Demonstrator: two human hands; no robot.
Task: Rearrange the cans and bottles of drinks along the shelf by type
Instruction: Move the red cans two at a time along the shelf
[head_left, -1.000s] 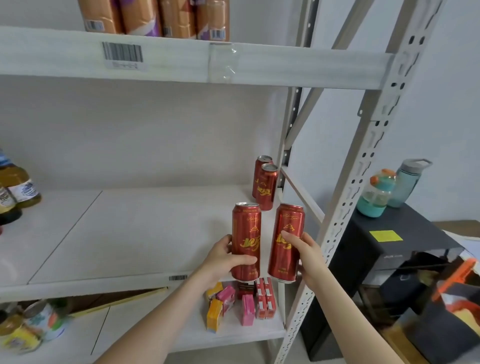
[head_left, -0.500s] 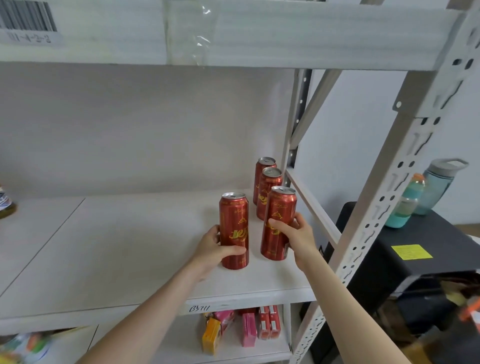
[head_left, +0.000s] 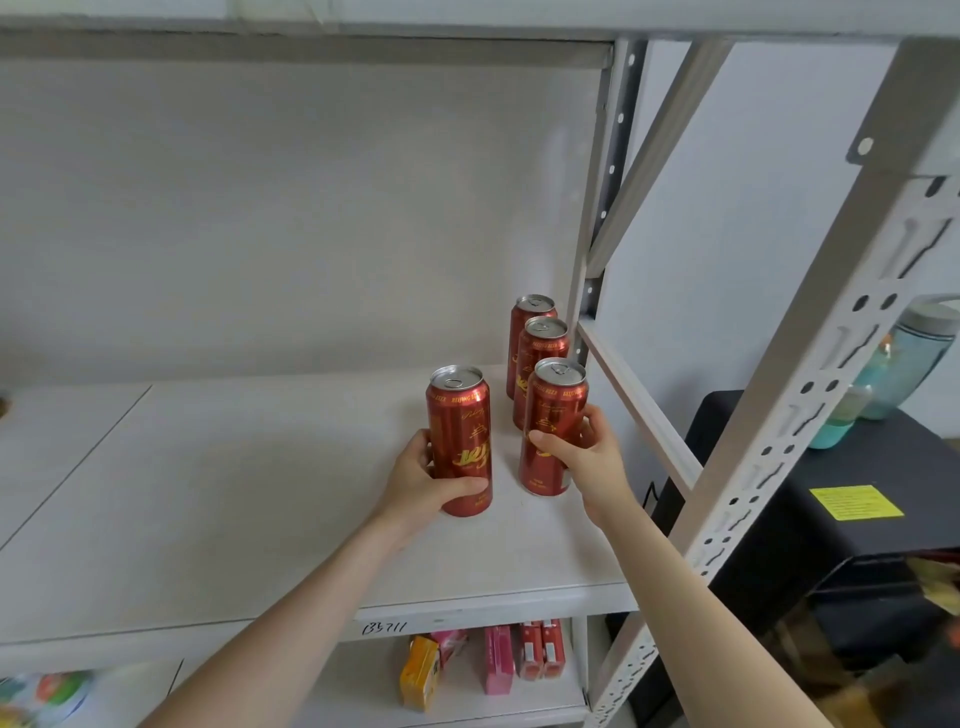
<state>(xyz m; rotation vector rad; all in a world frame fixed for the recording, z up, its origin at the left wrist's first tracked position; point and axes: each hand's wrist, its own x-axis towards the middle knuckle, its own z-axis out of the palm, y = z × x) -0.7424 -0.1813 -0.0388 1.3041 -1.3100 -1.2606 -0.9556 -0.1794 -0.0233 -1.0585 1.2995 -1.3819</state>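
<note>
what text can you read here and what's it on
"BEIJING BEER": gold band near the top of the tall red metal can gripped by the left hand, and of the matching red can in the right hand.
"B3711", handwritten, roughly: front edge of the white shelf board.
Gold script lower on the cans: too stylised to read.
Yellow sticker on the black cabinet: too small.
Small cartons on the lower shelf: blurred.

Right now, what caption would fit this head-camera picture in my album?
Left hand holds the left can, right hand the right can, upright on the shelf by two rear cans.
</note>
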